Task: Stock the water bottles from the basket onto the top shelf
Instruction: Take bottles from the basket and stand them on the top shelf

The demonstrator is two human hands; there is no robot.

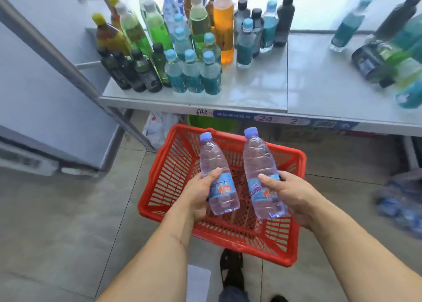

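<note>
Low in the middle of the frame, above the red basket [294, 164], both hands are carrying a clear water bottle each, caps pointing up toward the shelf. On the left of the pair, the left hand [196, 196] has its fingers wrapped round the labelled belly of the left water bottle [217, 164], thumb pressed across the front; beside it, the right hand [290, 194] is clasped the same way round the right water bottle [259, 157], thumb on the label. The two bottles are near each other but apart, and neither touches the basket. What shows of the basket floor between and below the hands looks bare, so these two are probably the last of its load, though the hands and bottles hide part of it. Across the upper half of the frame, the top shelf [258, 89] already bears a dense cluster of mixed drink bottles [159, 50] at upper left and a blurred group toward the right edge, with an open stretch of surface in the centre. Neither held bottle has reached the shelf yet. I judge the task to be near its end: what remains is to lift both bottles to that open patch and stand them upright.
</note>
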